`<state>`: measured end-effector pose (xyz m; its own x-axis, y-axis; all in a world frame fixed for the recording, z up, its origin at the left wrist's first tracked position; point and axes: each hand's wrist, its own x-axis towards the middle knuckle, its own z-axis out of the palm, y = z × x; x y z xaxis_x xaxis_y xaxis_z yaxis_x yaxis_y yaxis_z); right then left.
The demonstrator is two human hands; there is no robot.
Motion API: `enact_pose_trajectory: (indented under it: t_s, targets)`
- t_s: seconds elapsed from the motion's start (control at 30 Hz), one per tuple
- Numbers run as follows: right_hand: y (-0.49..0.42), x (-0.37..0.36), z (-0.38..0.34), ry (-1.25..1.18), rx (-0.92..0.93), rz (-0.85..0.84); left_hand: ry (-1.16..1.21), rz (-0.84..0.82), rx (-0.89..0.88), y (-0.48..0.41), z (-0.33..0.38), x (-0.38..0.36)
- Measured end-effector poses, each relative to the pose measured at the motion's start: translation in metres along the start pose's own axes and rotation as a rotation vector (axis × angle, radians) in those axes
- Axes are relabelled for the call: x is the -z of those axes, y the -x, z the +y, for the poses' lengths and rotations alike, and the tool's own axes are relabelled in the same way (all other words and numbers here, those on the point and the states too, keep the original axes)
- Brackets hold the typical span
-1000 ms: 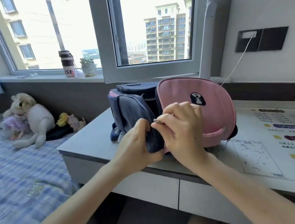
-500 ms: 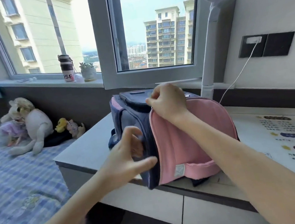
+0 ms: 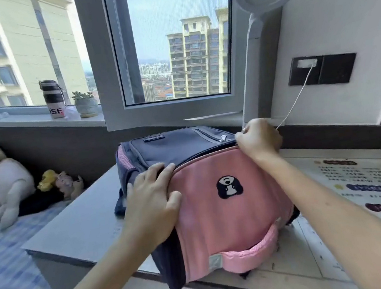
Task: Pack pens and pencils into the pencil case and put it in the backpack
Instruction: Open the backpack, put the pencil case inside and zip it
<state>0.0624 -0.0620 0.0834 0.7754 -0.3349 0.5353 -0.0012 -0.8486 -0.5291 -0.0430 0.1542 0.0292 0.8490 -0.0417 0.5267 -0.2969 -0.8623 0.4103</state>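
The left hand (image 3: 153,201) lies spread on the upper left corner of the backpack (image 3: 230,213). Its fingers are nearly straight across the seam where the navy body meets the pink front panel, the thumb is on the pink cloth, and it presses without gripping. The backpack rests on the surface (image 3: 75,226) with its lower edge hanging slightly past the front rim. The pencil case is not in view, and it cannot be told whether it is inside. The shell appears to be soft woven fabric that probably dents under pressure and gives little resistance to a pull, so one hand should brace it while the other works. Its weight looks light to moderate, and the cloth should offer fair friction. For lifting, the padded pink loop (image 3: 251,249) at the near edge looks the firmest hold; the flat panel offers nothing to grip. The overhang suggests a risk of sliding off if the backpack is dragged toward the person. The right hand (image 3: 259,140) sits at the upper right corner, fingers curled and pinched at the end of the main zip (image 3: 209,154). The slider itself is hidden beneath the fingertips.
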Motion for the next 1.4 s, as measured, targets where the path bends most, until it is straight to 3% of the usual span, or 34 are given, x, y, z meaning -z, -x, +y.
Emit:
enact_pose_trajectory:
  t_s: [0.17,0.3,0.4,0.5,0.57,0.67,0.77,0.83,0.97,1.1,1.27,1.4]
  targets:
    - [0.005,-0.001,0.073,-0.136,-0.303,-0.080,-0.083,-0.062,0.039,0.014,-0.004,-0.015]
    - [0.031,-0.008,0.098,-0.339,-0.415,-0.034,-0.076,-0.132,0.124,0.024,-0.003,-0.022]
    - [0.040,-0.008,0.098,-0.424,-0.387,0.009,-0.143,-0.139,0.137,0.024,-0.001,-0.019]
    - [0.039,0.000,0.091,-0.343,-0.266,0.018,-0.352,0.015,-0.009,0.008,0.008,-0.010]
    - [0.035,0.006,0.082,-0.259,-0.192,-0.019,-0.397,0.117,-0.211,-0.014,0.027,-0.010]
    - [0.027,0.016,0.070,-0.225,-0.149,-0.125,-0.381,-0.076,-0.462,-0.057,0.071,-0.027]
    - [0.014,0.024,0.072,-0.307,-0.195,-0.221,-0.433,-0.292,-0.523,-0.091,0.102,-0.063]
    - [0.009,0.032,0.076,-0.416,-0.265,-0.306,-0.435,-0.326,-0.525,-0.105,0.113,-0.080]
    - [0.010,0.038,0.083,-0.583,-0.406,-0.453,-0.328,-0.266,-0.525,-0.113,0.119,-0.092]
    - [0.026,0.039,0.097,-0.631,-0.463,-0.397,-0.450,-0.113,-0.562,-0.108,0.114,-0.097]
    - [0.066,0.050,0.140,-0.513,-0.380,-0.329,-0.481,-0.042,-0.546,-0.116,0.111,-0.095]
    - [0.103,0.036,0.173,-0.318,-0.406,-0.496,-0.517,-0.047,-0.550,-0.122,0.115,-0.094]
